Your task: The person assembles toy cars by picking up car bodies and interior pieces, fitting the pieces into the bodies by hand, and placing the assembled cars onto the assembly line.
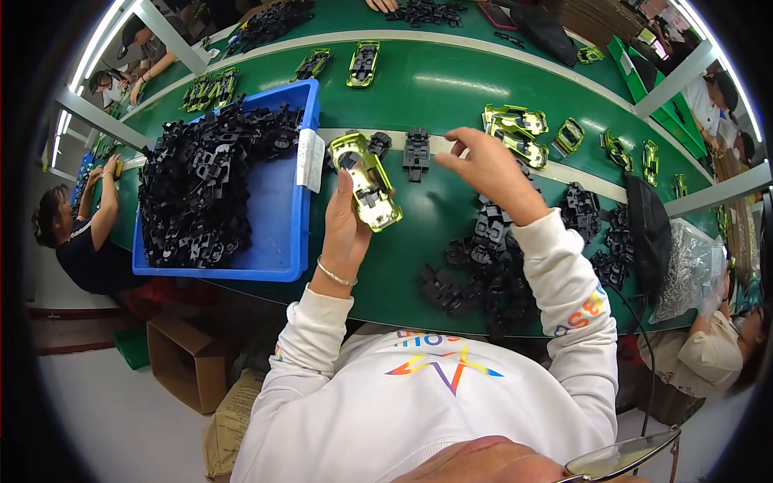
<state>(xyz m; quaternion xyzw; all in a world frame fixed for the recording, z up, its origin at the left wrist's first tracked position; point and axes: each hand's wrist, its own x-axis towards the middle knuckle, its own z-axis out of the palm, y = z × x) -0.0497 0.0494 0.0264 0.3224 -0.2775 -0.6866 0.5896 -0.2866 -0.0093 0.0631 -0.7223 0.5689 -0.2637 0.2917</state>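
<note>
My left hand (346, 217) is closed round a lime-green toy car body shell (365, 181), its hollow inner side turned up over the green table. My right hand (487, 173) hovers to the right of it with thumb and fingers bent and apart; nothing shows between them. Just left of those fingertips a black plastic car insert (416, 154) lies alone on the table. Another small black piece (379, 144) sits behind the held shell, partly covered by it. Beyond my right hand, several green car shells (515, 121) rest close together.
At left stands a blue bin (302, 217) heaped with black inserts (213, 177). More black parts (487, 278) are piled by my right forearm. A black pouch (646, 233) and a clear bag of small metal pieces (684, 270) lie at right. Other people work around the tables.
</note>
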